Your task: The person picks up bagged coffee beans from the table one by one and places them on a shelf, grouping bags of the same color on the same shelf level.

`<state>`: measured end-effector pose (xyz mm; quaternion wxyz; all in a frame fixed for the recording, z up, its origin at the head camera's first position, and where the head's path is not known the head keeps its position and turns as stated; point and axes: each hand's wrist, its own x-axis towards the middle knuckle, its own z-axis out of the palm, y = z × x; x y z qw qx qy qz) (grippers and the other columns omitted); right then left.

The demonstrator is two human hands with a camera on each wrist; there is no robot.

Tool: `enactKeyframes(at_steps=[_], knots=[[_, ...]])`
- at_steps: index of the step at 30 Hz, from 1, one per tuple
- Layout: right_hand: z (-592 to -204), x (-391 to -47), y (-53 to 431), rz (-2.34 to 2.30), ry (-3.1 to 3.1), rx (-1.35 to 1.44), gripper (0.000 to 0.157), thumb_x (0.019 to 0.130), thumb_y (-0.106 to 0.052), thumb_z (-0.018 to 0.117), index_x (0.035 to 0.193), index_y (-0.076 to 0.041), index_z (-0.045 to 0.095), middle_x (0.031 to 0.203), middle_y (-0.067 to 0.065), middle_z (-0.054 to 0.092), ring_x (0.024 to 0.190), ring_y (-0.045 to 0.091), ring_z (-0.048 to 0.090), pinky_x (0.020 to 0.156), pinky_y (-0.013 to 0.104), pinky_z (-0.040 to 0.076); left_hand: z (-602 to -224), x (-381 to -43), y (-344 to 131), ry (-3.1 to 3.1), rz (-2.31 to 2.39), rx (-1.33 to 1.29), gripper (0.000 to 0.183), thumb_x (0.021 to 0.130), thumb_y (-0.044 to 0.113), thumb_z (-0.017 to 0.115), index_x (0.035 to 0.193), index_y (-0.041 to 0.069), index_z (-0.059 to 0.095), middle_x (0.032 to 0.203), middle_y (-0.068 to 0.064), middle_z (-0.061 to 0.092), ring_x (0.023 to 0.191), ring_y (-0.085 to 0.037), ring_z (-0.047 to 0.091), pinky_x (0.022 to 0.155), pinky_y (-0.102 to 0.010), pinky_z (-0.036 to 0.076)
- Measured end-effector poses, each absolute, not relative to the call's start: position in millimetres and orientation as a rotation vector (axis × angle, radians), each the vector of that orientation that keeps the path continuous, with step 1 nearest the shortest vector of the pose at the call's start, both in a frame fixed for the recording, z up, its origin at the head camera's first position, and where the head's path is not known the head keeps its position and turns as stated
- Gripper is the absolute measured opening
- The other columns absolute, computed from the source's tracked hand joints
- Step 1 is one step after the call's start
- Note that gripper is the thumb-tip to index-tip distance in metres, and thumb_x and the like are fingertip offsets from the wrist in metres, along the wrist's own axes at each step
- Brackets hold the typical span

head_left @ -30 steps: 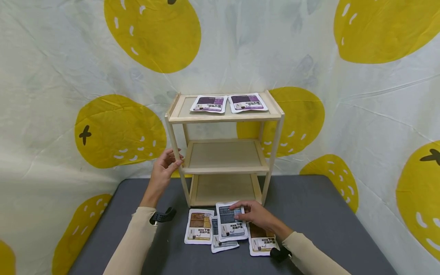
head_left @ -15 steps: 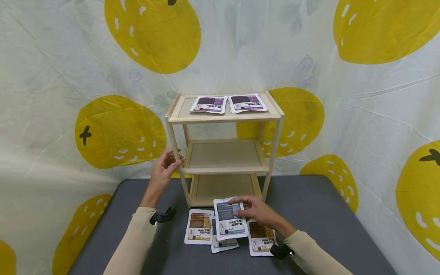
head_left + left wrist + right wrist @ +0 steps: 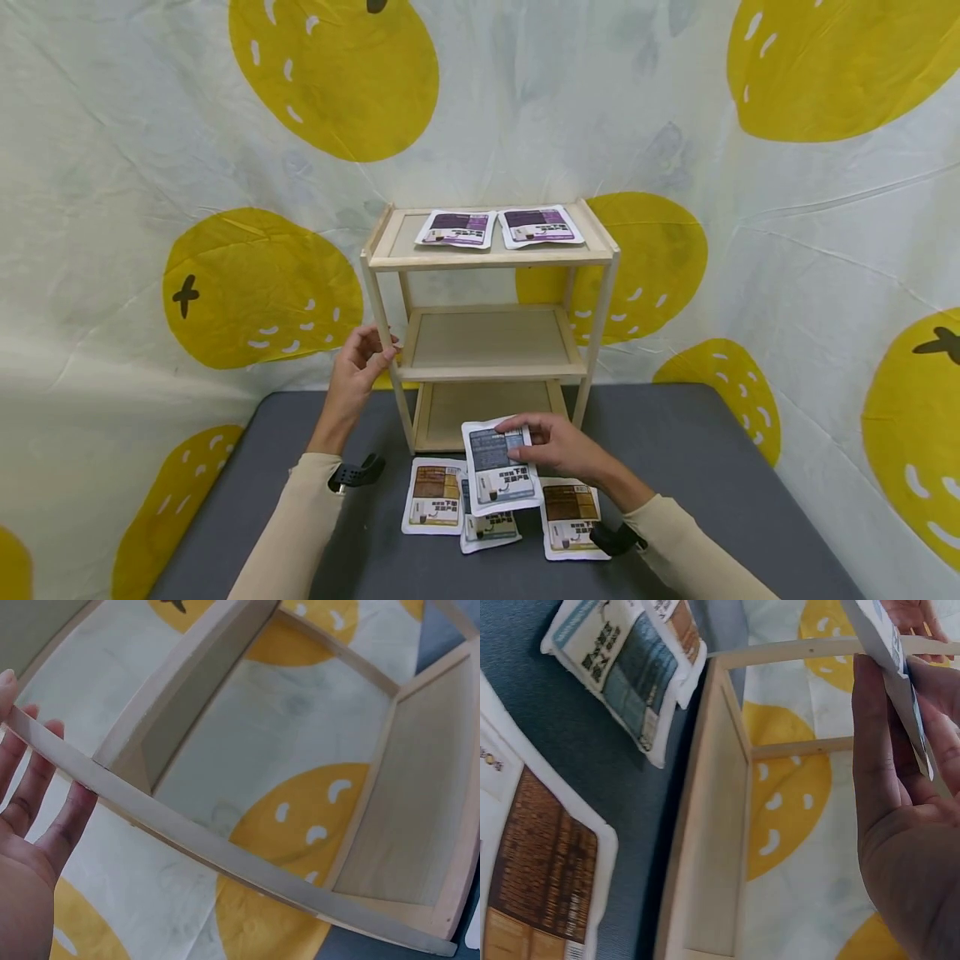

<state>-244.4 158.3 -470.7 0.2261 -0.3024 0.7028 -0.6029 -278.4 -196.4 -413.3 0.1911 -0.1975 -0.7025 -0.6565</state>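
My right hand (image 3: 558, 450) pinches a white pouch with a blue label (image 3: 501, 471) by its right edge, thumb on one face and fingers behind. The right wrist view shows that held pouch (image 3: 892, 656) edge-on. Beneath it, partly covered, a second blue-label pouch (image 3: 489, 533) lies on the table. Brown-label pouches lie to either side, a left pouch (image 3: 435, 497) and a right pouch (image 3: 570, 517). My left hand (image 3: 358, 365) holds the front left post of the three-tier wooden shelf (image 3: 491, 372); in the left wrist view its fingers curl behind the post (image 3: 172, 821).
Two purple-label pouches (image 3: 540, 226) lie side by side on the top tier. The middle tier (image 3: 491, 337) and bottom tier (image 3: 480, 408) have raised wooden frames. A dark grey table (image 3: 675, 483) bears the shelf, with a yellow-patterned cloth (image 3: 480, 100) behind.
My right hand has lifted the blue-label pouch up and slightly toward the shelf, uncovering more of the right brown-label pouch. The left hand stays on the post.
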Motion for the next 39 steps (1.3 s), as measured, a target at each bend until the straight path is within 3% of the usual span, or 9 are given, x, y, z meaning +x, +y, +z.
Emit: enactKeyframes(at_steps=[4, 12, 21, 28, 39], knots=[[-461, -246, 158, -1.647, 1.966, -0.857, 0.039, 0.096, -0.006, 0.069, 0.134, -0.002, 0.062, 0.119, 0.024, 0.068, 0.093, 0.025, 0.072, 0.074, 0.034, 0.060, -413, -278, -197, -1.951, -1.835, -0.548, 0.035, 0.097, 0.003, 0.066, 0.129, -0.002, 0.054, 0.109, 0.000, 0.065, 0.101, -0.025, 0.060, 0.082, -0.022, 0.052], [-437, -252, 161, -1.670, 1.994, -0.873, 0.041, 0.097, -0.009, 0.068, 0.137, -0.002, 0.060, 0.117, 0.024, 0.069, 0.091, 0.026, 0.073, 0.072, 0.038, 0.061, -413, -277, -197, -1.998, -1.792, -0.531, 0.035, 0.098, 0.004, 0.065, 0.130, -0.003, 0.053, 0.108, 0.002, 0.065, 0.101, -0.026, 0.060, 0.080, -0.022, 0.053], [-407, -261, 163, -1.704, 2.055, -0.869, 0.041, 0.100, -0.013, 0.066, 0.139, -0.007, 0.058, 0.118, 0.020, 0.069, 0.092, 0.024, 0.072, 0.075, 0.040, 0.061, -413, -280, -198, -1.988, -1.804, -0.548, 0.031, 0.098, 0.003, 0.064, 0.127, -0.002, 0.054, 0.110, -0.007, 0.064, 0.104, -0.038, 0.059, 0.082, -0.024, 0.056], [-392, -272, 160, -1.764, 2.135, -0.801, 0.041, 0.099, -0.012, 0.068, 0.138, -0.008, 0.059, 0.120, 0.019, 0.066, 0.092, 0.023, 0.070, 0.075, 0.037, 0.061, -412, -278, -197, -1.992, -1.785, -0.556, 0.033, 0.098, 0.002, 0.065, 0.129, -0.004, 0.053, 0.115, -0.031, 0.058, 0.100, -0.022, 0.061, 0.080, -0.022, 0.054], [-375, -290, 154, -1.858, 2.196, -0.774, 0.043, 0.100, -0.015, 0.065, 0.142, -0.010, 0.058, 0.121, 0.018, 0.066, 0.094, 0.023, 0.071, 0.081, 0.041, 0.061, -412, -278, -197, -1.987, -1.785, -0.560, 0.032, 0.098, 0.001, 0.065, 0.128, -0.003, 0.054, 0.113, -0.031, 0.058, 0.099, -0.022, 0.061, 0.080, -0.022, 0.054]])
